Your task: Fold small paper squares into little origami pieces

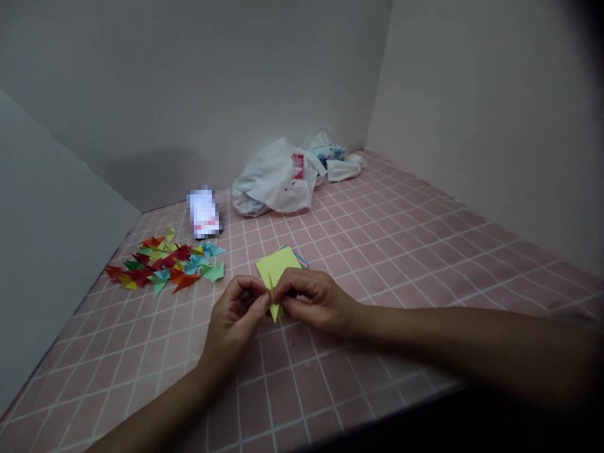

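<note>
My left hand (236,318) and my right hand (314,299) meet over the pink tiled surface (377,251), fingers pinched together on a small folded yellow paper piece (274,308) whose point hangs down between them. Just behind my hands lies a small stack of square paper sheets (278,264), yellow on top with blue and pink edges showing. To the left sits a heap of several folded paper triangles (165,264) in red, green, blue, yellow and orange.
A crumpled white plastic bag (278,179) with items inside lies at the back near the wall corner. A small blurred white object (205,212) stands left of it. Grey walls enclose the left, back and right sides.
</note>
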A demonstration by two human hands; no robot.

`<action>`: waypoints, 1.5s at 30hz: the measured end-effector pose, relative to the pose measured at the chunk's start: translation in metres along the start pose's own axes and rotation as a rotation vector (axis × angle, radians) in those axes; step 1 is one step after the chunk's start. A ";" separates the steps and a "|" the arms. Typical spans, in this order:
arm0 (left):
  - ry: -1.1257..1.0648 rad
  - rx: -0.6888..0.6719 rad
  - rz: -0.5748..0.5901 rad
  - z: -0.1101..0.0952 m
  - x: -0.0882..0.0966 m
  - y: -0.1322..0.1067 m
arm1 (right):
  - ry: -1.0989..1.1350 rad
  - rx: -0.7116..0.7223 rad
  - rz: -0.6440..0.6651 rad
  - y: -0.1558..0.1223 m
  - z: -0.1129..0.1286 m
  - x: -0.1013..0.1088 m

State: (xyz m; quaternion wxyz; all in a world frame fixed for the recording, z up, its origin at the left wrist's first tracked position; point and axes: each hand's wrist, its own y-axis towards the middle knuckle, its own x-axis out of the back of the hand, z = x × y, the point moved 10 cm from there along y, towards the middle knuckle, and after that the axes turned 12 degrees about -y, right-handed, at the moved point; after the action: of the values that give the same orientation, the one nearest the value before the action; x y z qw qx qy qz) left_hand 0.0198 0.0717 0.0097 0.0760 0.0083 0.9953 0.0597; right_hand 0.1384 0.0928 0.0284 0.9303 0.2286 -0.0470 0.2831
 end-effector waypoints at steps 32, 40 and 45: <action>0.068 0.008 -0.003 -0.004 -0.007 -0.003 | 0.418 -0.413 -0.060 -0.006 -0.044 -0.002; 0.168 -0.045 -0.027 -0.005 -0.003 -0.004 | 0.535 -0.418 -0.080 -0.006 -0.046 -0.005; 0.142 -0.030 -0.046 -0.006 -0.002 -0.004 | 0.470 -0.413 -0.042 -0.007 -0.046 -0.009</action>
State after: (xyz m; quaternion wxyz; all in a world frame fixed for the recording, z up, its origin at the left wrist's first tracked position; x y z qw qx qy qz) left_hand 0.0211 0.0672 0.0152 0.0068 -0.0198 0.9971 0.0735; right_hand 0.1329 0.1040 -0.0172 0.9480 -0.0361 0.1176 0.2934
